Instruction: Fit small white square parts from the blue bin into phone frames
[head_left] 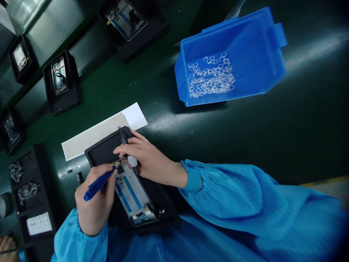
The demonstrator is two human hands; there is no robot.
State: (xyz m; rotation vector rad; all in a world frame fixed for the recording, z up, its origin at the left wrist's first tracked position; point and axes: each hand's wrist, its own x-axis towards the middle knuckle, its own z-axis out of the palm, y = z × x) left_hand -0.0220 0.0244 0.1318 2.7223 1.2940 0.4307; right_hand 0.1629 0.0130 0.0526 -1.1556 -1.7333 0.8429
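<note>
My left hand [94, 203] is closed around a blue pen-like tool [98, 183]. The tool's tip touches the top end of a phone frame [132, 194]. That frame lies in a black fixture [105, 151] on the green bench in front of me. My right hand [143, 156] pinches black tweezers [123, 137] over the same end of the frame, and one of its fingers wears a white finger cot. Both arms are in blue sleeves.
A blue bin [245, 40] holding several small white square frames sits at the upper right. A white paper strip [92, 136] lies behind the fixture. More phone frames in black fixtures [61, 82] line the upper left. A black parts tray [29, 193] stands at the left.
</note>
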